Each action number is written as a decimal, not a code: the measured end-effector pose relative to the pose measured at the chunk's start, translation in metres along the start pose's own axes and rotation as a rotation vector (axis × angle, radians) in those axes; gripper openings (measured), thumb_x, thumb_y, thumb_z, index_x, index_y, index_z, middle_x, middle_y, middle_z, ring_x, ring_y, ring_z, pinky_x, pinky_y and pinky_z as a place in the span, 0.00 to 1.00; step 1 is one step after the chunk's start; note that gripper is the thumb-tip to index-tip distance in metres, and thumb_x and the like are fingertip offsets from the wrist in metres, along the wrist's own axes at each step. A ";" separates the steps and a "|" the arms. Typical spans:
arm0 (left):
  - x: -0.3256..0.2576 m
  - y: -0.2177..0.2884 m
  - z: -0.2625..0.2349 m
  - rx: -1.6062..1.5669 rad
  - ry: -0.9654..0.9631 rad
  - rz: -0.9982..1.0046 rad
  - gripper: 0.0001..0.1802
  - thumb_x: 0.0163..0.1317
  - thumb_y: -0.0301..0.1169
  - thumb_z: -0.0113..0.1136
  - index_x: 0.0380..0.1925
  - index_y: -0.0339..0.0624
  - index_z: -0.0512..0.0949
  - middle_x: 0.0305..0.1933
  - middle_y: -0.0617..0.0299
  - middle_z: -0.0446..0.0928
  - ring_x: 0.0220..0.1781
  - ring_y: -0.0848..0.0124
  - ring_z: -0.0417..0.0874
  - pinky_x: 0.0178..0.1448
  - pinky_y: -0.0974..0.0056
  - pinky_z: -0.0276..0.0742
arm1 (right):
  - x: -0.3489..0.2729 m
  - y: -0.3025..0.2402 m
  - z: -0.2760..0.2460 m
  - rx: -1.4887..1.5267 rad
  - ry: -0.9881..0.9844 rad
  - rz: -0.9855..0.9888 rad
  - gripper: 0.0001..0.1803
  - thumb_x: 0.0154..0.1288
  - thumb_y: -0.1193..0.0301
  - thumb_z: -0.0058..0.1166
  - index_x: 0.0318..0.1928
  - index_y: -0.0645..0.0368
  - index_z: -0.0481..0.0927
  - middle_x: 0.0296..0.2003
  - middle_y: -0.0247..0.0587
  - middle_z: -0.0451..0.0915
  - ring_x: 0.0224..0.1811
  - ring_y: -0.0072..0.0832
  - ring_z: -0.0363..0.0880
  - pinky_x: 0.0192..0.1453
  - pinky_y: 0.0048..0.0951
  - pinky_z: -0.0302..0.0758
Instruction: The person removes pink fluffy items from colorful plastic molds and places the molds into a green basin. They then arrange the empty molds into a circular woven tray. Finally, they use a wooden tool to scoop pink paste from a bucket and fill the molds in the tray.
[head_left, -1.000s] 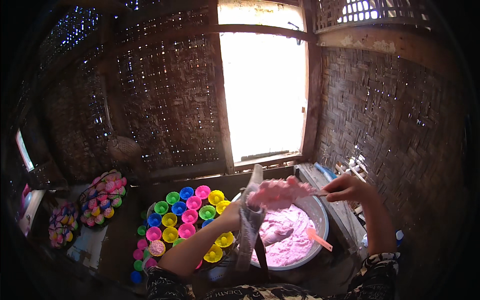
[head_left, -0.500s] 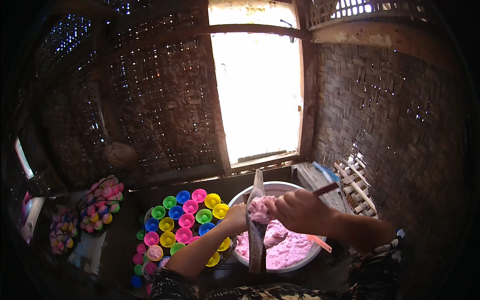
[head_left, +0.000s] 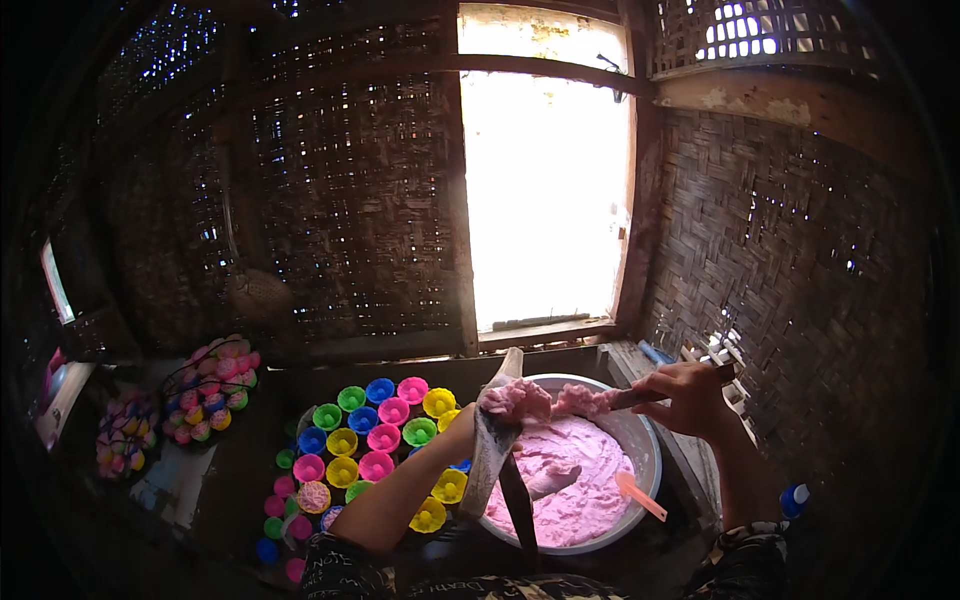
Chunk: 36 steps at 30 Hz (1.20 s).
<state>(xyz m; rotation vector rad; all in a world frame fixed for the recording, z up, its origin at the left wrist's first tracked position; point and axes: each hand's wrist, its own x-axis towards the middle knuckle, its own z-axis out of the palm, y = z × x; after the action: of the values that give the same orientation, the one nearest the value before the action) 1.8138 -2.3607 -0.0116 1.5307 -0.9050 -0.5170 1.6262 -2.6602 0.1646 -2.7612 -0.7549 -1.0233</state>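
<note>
My left hand [head_left: 461, 430] grips a pale wooden piece [head_left: 484, 470] tilted over the basin's left side; the piece hides most of its fingers. A lump of pink paste [head_left: 516, 401] sits on that piece. In my right hand [head_left: 690, 400] is a spatula [head_left: 628, 398] with a brown handle, its tip carrying more pink paste [head_left: 580, 401]. Below both hands stands a wide metal basin [head_left: 656, 462] holding pink paste. A coral plastic scraper [head_left: 641, 497] leans on its right rim. Left of the basin are several colourful fluted cups [head_left: 376, 466], one filled with pink paste [head_left: 313, 497].
Two bundles of colourful rounded pieces in dark netting [head_left: 212, 390] lie at the far left. A wooden bench [head_left: 640, 364] runs along the right, near a blue-capped bottle [head_left: 796, 499]. Woven walls [head_left: 760, 210] surround a bright opening [head_left: 545, 200].
My right hand has moved right, away from the wooden piece, drawing the spatula and some paste with it. The wooden piece has tilted. The whole view has shifted slightly.
</note>
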 end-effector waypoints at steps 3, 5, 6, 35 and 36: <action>-0.005 0.017 0.005 0.485 0.012 0.098 0.25 0.51 0.39 0.66 0.50 0.46 0.73 0.48 0.60 0.73 0.48 0.71 0.75 0.58 0.66 0.68 | -0.003 0.001 -0.010 0.091 -0.009 0.031 0.14 0.44 0.58 0.68 0.30 0.50 0.82 0.23 0.32 0.80 0.26 0.31 0.80 0.31 0.32 0.74; -0.014 0.030 0.014 0.656 0.094 0.073 0.24 0.51 0.40 0.66 0.48 0.47 0.75 0.46 0.62 0.74 0.47 0.73 0.75 0.57 0.67 0.69 | 0.004 -0.001 -0.018 -0.029 -0.092 -0.013 0.14 0.45 0.57 0.66 0.29 0.50 0.82 0.23 0.33 0.80 0.26 0.31 0.80 0.31 0.32 0.75; -0.022 0.035 0.022 0.715 0.151 0.121 0.23 0.52 0.40 0.65 0.48 0.47 0.75 0.45 0.63 0.75 0.47 0.74 0.75 0.56 0.67 0.69 | 0.008 -0.003 -0.022 -0.081 -0.122 -0.038 0.14 0.46 0.57 0.66 0.29 0.50 0.82 0.22 0.33 0.80 0.25 0.31 0.81 0.30 0.32 0.75; -0.033 0.057 0.030 0.834 0.108 -0.003 0.28 0.49 0.30 0.66 0.53 0.44 0.71 0.52 0.63 0.75 0.53 0.73 0.75 0.58 0.66 0.68 | 0.020 -0.043 -0.040 -0.222 0.239 -0.170 0.08 0.52 0.60 0.62 0.28 0.46 0.81 0.15 0.30 0.71 0.17 0.25 0.73 0.25 0.32 0.68; -0.034 0.060 0.035 0.748 0.128 -0.034 0.28 0.49 0.30 0.66 0.53 0.45 0.72 0.53 0.62 0.75 0.53 0.72 0.75 0.58 0.66 0.68 | 0.024 -0.042 -0.038 -0.201 0.188 -0.191 0.08 0.52 0.60 0.62 0.28 0.47 0.81 0.15 0.30 0.71 0.18 0.26 0.74 0.25 0.32 0.69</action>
<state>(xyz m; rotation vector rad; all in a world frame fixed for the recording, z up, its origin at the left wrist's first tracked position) 1.7520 -2.3537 0.0339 2.2234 -1.0314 -0.0873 1.5992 -2.6230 0.2063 -2.7404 -0.9489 -1.4467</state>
